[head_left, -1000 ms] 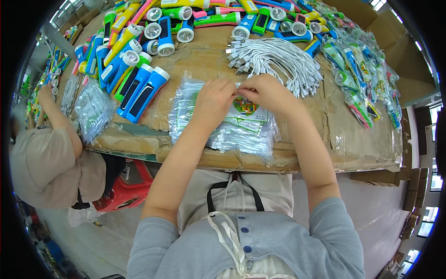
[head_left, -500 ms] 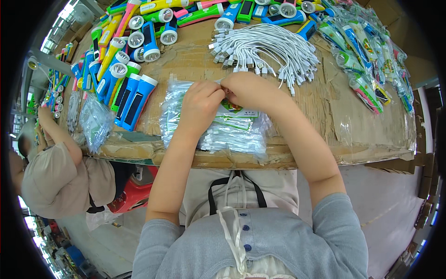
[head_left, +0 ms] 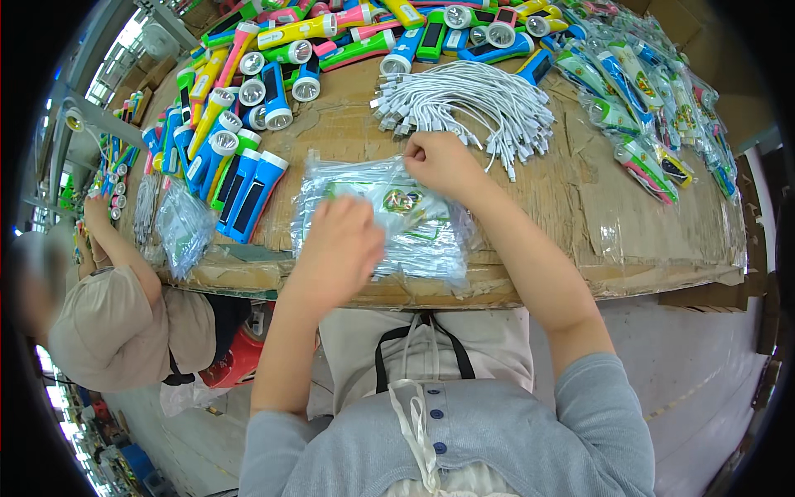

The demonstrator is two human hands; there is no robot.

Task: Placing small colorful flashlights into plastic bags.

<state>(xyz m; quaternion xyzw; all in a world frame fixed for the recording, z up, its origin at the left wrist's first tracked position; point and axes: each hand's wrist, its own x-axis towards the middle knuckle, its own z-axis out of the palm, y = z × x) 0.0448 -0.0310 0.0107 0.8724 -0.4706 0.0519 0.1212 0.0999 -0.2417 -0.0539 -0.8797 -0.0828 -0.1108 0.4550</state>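
In front of me lies a pile of clear plastic bags [head_left: 418, 263]; the top printed plastic bag [head_left: 426, 204] shows a green border and a colourful picture. At that bag's upper edge my right hand [head_left: 443, 168] is closed, its fingertips pinching the plastic. My left hand [head_left: 344, 247] hovers over the pile's left part, smeared by motion, so its fingers cannot be read. Just beyond my right hand spreads a bundle of white USB cables [head_left: 489, 103]. Blue flashlights [head_left: 255, 195] with dark panels lie to the left of the pile.
More coloured flashlights [head_left: 302, 31] are heaped along the far side. Bagged flashlights [head_left: 633, 87] form a heap at the right. A folded clear bag [head_left: 184, 228] lies at the table's left front. Cardboard [head_left: 571, 211] covers the table. Another person [head_left: 124, 323] works at the left.
My left hand has come away from the bag's upper edge, moving toward me and slightly left. My right hand stays near that edge. More of the printed bag shows.
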